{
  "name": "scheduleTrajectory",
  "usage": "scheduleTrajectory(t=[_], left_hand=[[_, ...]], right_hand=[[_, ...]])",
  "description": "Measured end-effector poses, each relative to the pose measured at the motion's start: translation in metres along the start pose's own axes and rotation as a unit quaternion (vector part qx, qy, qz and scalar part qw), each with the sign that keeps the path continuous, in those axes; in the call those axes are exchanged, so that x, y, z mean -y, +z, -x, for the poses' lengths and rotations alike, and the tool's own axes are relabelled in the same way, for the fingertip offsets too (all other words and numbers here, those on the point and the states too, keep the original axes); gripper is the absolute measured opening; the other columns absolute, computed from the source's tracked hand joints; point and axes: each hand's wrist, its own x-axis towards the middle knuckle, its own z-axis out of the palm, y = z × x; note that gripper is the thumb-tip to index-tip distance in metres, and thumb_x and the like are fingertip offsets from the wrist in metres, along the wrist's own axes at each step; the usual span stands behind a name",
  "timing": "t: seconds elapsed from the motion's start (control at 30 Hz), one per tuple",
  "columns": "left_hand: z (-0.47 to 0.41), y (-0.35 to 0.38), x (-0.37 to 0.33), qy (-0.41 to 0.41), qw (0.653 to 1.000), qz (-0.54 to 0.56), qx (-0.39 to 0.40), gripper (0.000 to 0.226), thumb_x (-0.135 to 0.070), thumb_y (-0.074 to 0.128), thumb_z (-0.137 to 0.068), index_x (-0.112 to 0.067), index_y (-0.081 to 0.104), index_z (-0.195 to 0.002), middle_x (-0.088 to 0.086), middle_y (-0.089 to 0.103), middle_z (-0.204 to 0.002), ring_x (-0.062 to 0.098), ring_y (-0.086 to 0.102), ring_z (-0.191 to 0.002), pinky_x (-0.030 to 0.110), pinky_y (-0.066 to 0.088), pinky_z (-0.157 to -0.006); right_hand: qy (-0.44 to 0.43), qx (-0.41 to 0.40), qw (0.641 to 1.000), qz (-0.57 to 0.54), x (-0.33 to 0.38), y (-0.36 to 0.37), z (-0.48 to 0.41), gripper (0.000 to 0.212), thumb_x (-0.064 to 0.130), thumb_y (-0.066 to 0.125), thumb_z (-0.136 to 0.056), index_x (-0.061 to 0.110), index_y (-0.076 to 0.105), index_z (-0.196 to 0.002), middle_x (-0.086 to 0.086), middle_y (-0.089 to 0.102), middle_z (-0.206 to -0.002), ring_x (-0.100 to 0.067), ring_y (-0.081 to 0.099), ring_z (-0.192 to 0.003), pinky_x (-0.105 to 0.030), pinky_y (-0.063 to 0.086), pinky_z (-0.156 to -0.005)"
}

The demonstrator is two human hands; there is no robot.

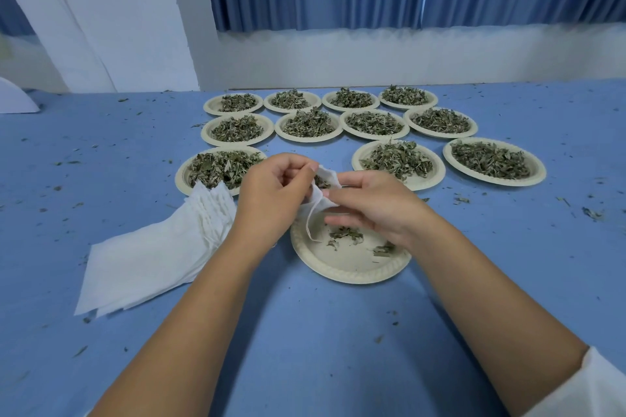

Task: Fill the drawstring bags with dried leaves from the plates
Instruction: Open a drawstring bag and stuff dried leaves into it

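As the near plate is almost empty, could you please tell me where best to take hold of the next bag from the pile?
Pinch one far edge of the pile of bags, where the flat bags fan into separate steps beside the leafy plate. Probably come from above with the left hand, the nearer one.

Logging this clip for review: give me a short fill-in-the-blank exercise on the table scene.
The left hand and right hand hold one drawstring bag above a nearly ___ plate.
The stack of spare bags lies on the person's ___ side.
The farthest row has ___ heaped plates.
Missing words: empty; left; four.
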Motion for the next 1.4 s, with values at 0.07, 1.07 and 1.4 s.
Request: scheduleTrajectory(t=[0.07,1.07,1.4], left_hand=[[0.001,0.001,0.0,-0.008,1.0,0.009,0.027,0.013,-0.01,0.064,-0.093,-0.015,0.071,-0.083,-0.011,0.059,-0.05,0.0,0.053,-0.048,0.013,0.045,-0.053],[-0.001,-0.001,0.003,-0.074,0.996,0.044,0.012,0.009,-0.013,0.066,-0.091,-0.014,0.073,-0.085,-0.004,0.059,-0.053,0.005,0.052,-0.049,0.014,0.047,-0.053],[-0.001,-0.001,0.003,-0.067,0.997,0.042,0.014,0.01,-0.014,0.066,-0.092,-0.016,0.073,-0.085,-0.006,0.059,-0.054,0.003,0.054,-0.051,0.013,0.049,-0.056]], right_hand=[[-0.04,-0.034,0.998,0.042,-0.003,0.005,0.001,0.02,0.001,0.067,-0.087,0.004,0.07,-0.107,-0.011,0.073,-0.089,-0.014,0.07,-0.074,-0.021,0.058,-0.063],[-0.004,0.034,0.791,0.611,0.014,-0.012,0.02,0.018,0.009,0.069,-0.085,0.022,0.066,-0.097,0.011,0.058,-0.086,-0.011,0.057,-0.08,-0.023,0.047,-0.065],[0.056,-0.027,0.723,0.688,0.013,-0.013,0.015,0.039,-0.002,0.04,-0.091,0.0,0.062,-0.123,-0.017,0.061,-0.126,-0.031,0.058,-0.116,-0.044,0.05,-0.097]])
